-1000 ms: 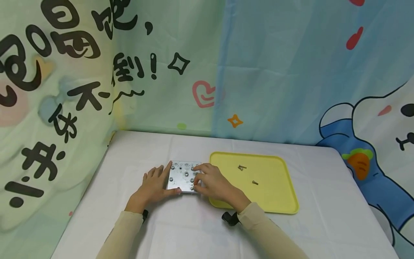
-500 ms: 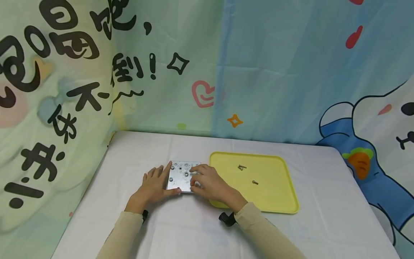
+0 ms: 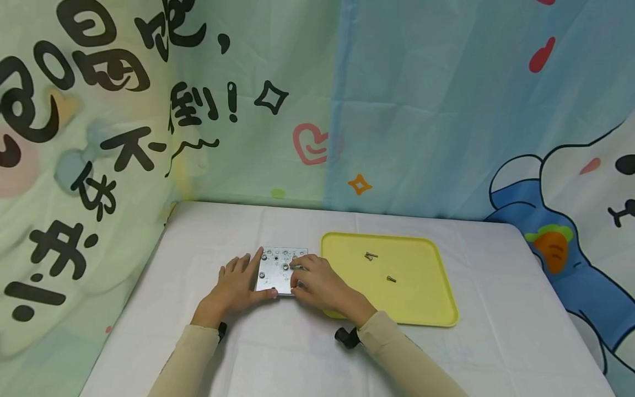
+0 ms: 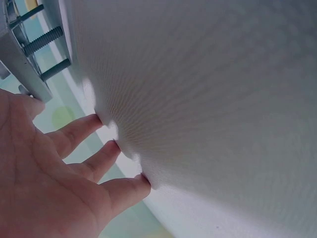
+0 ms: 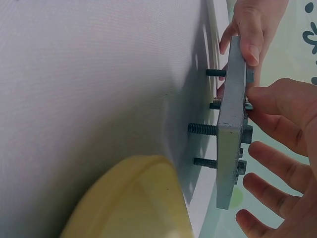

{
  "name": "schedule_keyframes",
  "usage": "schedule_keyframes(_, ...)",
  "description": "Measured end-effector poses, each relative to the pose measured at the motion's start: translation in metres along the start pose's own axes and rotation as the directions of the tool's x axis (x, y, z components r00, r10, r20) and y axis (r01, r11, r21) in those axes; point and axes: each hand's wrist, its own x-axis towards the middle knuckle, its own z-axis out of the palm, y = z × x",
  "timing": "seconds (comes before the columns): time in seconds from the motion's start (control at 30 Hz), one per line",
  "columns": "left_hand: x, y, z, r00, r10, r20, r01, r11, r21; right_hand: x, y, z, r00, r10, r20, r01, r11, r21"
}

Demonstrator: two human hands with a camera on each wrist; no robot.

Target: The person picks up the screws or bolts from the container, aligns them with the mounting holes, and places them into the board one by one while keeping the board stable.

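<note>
A silver metal plate (image 3: 274, 274) with several screws through it lies on the white table. Below it, threaded shanks (image 5: 203, 129) stick out toward the cloth. My left hand (image 3: 233, 286) braces the plate's left side: the index finger lies along the corner and the thumb touches the front edge. Its other fingers (image 4: 81, 134) press on the cloth, spread and nearly straight. Over the right part of the plate, my right hand (image 3: 322, 284) pinches a screw (image 5: 248, 105) between thumb and index finger. Its remaining fingers are held off the plate, above the larger screw heads (image 5: 246, 134).
A yellow tray (image 3: 421, 309) stands just right of the plate, partly under my right forearm. A few loose screws (image 3: 391, 279) lie in it. Printed cloth hangings (image 3: 421, 110) close off the back and left of the table.
My right hand has shifted slightly left over the plate, and its thumb and index finger have drawn closer to the middle. The left hand and the plate hold their place.
</note>
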Motion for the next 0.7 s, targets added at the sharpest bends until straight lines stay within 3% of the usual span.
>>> schedule_keyframes(0.37,0.0,0.001,-0.001,1.0,-0.008,-0.003,0.008,1.0,-0.021,-0.005,0.011,-0.02,0.996,0.09,-0.002,-0.09,0.995,0.041)
schedule_keyframes(0.7,0.001,0.0,0.0,1.0,-0.009,-0.006,0.008,0.999,-0.037,-0.035,0.048,-0.037,0.981,0.18,-0.075,-0.178,0.984,0.031)
